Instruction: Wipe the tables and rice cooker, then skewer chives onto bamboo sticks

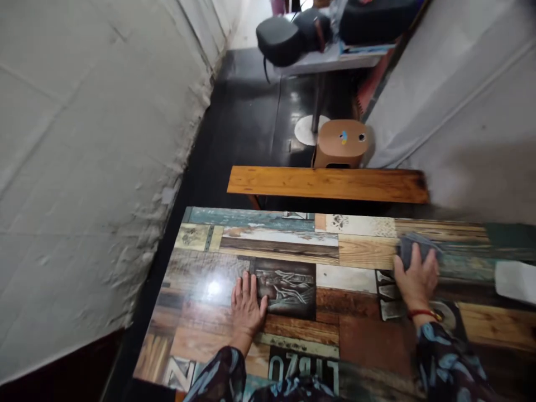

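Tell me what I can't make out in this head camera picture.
All in the head view:
Cloth: partly covered by the right hand.
Left hand: palm hidden, facing the table.
White object: cut off by the right edge.
Stool: lower part hidden behind the bench.

Rectangular patchwork-print counter (368, 346): brown, cream, teal and rust planks, pale lettering on dark blocks. Folded grey cloth (407, 252): plain. Dark fabric sleeves (446, 354): pale-blue leaf-like marks. Thin red cord bracelet (420, 313). Long orange-brown wooden bench (326, 183): grained. Tan rounded plastic stool (335, 142).
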The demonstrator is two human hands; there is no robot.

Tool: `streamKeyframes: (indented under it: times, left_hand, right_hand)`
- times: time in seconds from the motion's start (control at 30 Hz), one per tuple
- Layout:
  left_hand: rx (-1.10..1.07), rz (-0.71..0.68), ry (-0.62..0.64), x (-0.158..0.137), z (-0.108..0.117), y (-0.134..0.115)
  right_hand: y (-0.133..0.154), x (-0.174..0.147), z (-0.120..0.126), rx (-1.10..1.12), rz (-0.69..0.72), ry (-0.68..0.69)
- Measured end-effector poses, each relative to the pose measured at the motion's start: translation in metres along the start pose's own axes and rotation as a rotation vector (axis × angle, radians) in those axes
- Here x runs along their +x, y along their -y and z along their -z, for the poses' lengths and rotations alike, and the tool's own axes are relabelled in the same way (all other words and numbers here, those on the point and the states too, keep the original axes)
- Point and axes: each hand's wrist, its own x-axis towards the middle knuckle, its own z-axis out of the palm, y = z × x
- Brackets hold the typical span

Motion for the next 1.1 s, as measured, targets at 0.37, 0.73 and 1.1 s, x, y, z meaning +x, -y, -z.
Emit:
streamKeyframes:
  times: [0.37,0.73,1.1]
  left_hand:
    - [0.016,-0.009,0.066,-0.006,-0.006,0.016]
    - [-0.273,-0.061,0.093,-0.018,-0.001,0.037]
    - [-0.622,-0.125,0.049,-0.008,0.027,0.228]
  right_hand:
    - [0.335,-0.124,-0.043,0.680,0.836,0.486]
    - [0.213,-0.100,-0.008,0.446,0.315,0.195]
    - [0.365,-0.331,-0.045,0.238,0.474,0.154]
